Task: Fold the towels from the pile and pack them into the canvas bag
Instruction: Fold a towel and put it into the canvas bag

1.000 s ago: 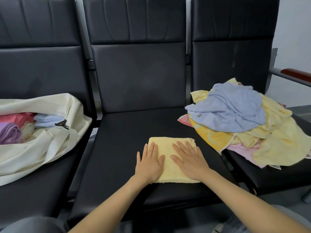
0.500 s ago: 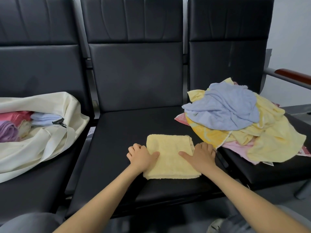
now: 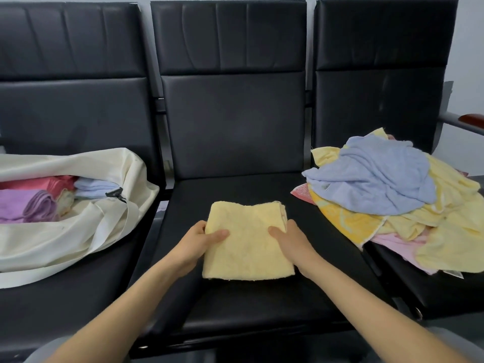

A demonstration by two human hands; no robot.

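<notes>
Now my palms are no longer flat on top of the folded pale-yellow terry towel (image 3: 248, 244), as they were a second ago when I was smoothing it. Both have slid out to its sides. My left hand (image 3: 199, 243) grips the left edge and my right hand (image 3: 293, 242) grips the right edge, each with the thumb on top and the fingers curled underneath, out of sight. The towel sits on the near half of the middle black padded seat (image 3: 235, 187), and I cannot tell whether it has left the cushion yet. I take the change to mean the folding of this one is finished and packing is next. The open cream canvas bag (image 3: 86, 231) lies well apart on the left seat, already holding pink, purple and pale-blue folded towels, so I should carry this one left and keep it level so the fold holds. The loose pile of blue, yellow and pink towels (image 3: 392, 195) on the right seat shows plenty is still to do.
</notes>
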